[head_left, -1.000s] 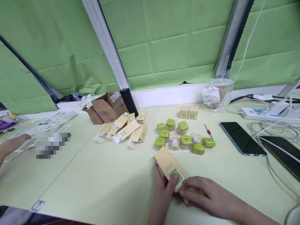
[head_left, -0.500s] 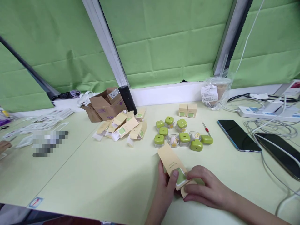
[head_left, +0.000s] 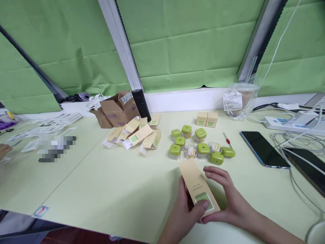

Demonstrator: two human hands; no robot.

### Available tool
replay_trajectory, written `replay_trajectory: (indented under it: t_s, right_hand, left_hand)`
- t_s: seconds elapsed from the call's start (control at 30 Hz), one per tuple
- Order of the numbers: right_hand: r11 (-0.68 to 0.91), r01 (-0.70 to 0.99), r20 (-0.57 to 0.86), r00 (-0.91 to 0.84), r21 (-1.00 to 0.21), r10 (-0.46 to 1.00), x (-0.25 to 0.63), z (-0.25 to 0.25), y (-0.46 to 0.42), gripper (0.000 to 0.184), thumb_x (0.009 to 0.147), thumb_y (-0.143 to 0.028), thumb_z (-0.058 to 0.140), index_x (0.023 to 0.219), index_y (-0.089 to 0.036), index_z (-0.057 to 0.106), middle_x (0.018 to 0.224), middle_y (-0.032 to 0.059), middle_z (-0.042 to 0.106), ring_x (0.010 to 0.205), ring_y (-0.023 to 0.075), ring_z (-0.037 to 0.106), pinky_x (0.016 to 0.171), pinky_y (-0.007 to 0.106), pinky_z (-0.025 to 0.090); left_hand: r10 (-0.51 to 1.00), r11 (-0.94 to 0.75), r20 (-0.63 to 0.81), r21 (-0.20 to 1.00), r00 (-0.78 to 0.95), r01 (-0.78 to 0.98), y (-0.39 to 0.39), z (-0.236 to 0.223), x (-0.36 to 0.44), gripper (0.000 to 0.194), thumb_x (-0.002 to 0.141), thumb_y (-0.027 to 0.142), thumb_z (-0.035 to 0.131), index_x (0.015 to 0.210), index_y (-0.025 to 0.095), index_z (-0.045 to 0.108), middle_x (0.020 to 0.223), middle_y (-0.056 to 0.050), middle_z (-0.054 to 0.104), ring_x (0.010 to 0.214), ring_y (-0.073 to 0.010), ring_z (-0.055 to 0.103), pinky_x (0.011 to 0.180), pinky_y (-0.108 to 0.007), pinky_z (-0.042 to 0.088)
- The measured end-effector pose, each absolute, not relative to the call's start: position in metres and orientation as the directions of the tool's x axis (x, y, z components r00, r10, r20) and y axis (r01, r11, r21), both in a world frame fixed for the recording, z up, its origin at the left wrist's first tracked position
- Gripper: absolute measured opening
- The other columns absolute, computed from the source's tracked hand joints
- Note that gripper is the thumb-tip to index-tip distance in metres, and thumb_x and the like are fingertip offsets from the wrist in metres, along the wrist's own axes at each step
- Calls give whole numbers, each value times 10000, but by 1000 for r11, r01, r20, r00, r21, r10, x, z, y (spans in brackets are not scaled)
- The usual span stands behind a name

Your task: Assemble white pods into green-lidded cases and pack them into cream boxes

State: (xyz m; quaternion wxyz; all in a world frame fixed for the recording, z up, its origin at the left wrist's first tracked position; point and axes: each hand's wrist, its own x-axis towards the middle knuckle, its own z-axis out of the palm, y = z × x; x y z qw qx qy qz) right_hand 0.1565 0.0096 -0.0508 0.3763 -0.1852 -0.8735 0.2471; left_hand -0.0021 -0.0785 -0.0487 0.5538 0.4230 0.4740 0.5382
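My left hand (head_left: 181, 213) is closed round a tan carton (head_left: 196, 184) with a green-and-white picture, its thumb on the picture. The carton tilts, its plain end pointing away from me. My right hand (head_left: 230, 195) is open at the carton's right side, thumb at the near end and fingers apart from each other. Beyond the carton stand several small clear containers with green lids (head_left: 203, 148). A loose green lid (head_left: 216, 158) lies at their front right. My left fingers are mostly hidden under the carton.
Several tan cartons (head_left: 141, 135) lie piled by a brown cardboard box (head_left: 116, 113) and a black cylinder (head_left: 141, 105). Two small closed boxes (head_left: 211, 119) stand at the back. A red-handled screwdriver (head_left: 228, 140), phones (head_left: 264, 148) and cables lie right. Another person's hand (head_left: 3, 150) shows far left.
My right hand has come off the carton's near-end flap and its fingers have spread. The carton has shifted slightly right and nearer me in my left hand. The view has moved a little.
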Motion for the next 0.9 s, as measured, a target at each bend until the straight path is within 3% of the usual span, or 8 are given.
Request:
replay_trajectory:
  t_s: [0.07, 0.13, 0.27, 0.43, 0.53, 0.63, 0.73, 0.9]
  right_hand:
    - [762, 148, 464, -716, -631, 523, 157, -48, 13, 1007, 588, -486, 812, 1379, -255, 234, 1361, 165, 391, 1261, 322, 420, 966, 422, 463]
    - [737, 123, 378, -796, -664, 473, 159, -45, 16, 1015, 616, -427, 811, 1396, -286, 177, 1380, 145, 403, 1267, 307, 428, 989, 418, 447]
    - [734, 77, 345, -846, -675, 407, 167, -41, 18, 986, 687, -374, 762, 1423, -291, 111, 1436, 141, 351, 1316, 298, 372, 1034, 424, 403]
    - [727, 138, 375, -784, -673, 495, 173, -34, 25, 746, 822, -369, 620, 1416, -265, 182, 1424, 137, 376, 1332, 285, 349, 1034, 445, 403]
    - [747, 290, 412, -689, -598, 597, 174, -30, 42, 486, 887, -306, 531, 1334, -284, 343, 1320, 103, 488, 1255, 261, 447, 997, 435, 436]
    - [746, 511, 442, -601, -427, 666, 179, -32, 65, 308, 902, -295, 499, 1208, -262, 502, 1180, 104, 559, 1134, 280, 527, 936, 471, 449]
    - [689, 647, 444, -538, -327, 717, 186, -37, 82, 342, 885, -337, 520, 1206, -222, 522, 1137, 127, 566, 1072, 305, 546, 887, 495, 451]
    - [719, 612, 344, -632, -328, 695, 178, -23, 94, 363, 883, -371, 507, 1220, -236, 499, 1200, 115, 553, 1147, 285, 503, 941, 490, 393]
  left_hand:
    - [996, 80, -89, 967, -27, -240, -82, -52, -1, 793, 780, 247, 625, 1335, 212, 61, 1205, -128, 540, 1052, -232, 567, 901, -382, 459]
    - [993, 95, -108, 969, -45, -230, -84, -57, 0, 830, 761, 269, 651, 1324, 215, 43, 1217, -145, 529, 1058, -246, 571, 902, -403, 463]
    - [982, 93, -88, 995, -166, 26, -86, -66, 6, 700, 757, 350, 644, 1300, 190, 230, 1283, -176, 478, 1146, -290, 524, 945, -439, 442]
    - [955, -28, 146, 911, -257, 412, -89, -73, -7, 567, 781, 302, 596, 1285, 217, 352, 1312, -152, 462, 1199, -285, 489, 978, -453, 432]
    - [893, 54, 191, 854, -407, 518, -87, -75, -35, 606, 781, 306, 596, 1309, 209, 314, 1331, -157, 452, 1227, -289, 474, 1003, -469, 412]
    - [806, 93, 237, 854, -542, 511, -79, -73, -70, 708, 775, 365, 588, 1351, 177, 223, 1305, -169, 454, 1190, -295, 505, 972, -476, 437]
    - [770, 139, 250, 832, -587, 536, -68, -67, -97, 784, 752, 406, 592, 1375, 159, 185, 1291, -167, 447, 1117, -303, 547, 936, -503, 456]
    - [729, 187, 379, 690, -570, 699, -60, -58, -120, 913, 694, 467, 631, 1397, 115, 168, 1366, -220, 350, 1187, -374, 480, 979, -583, 391]
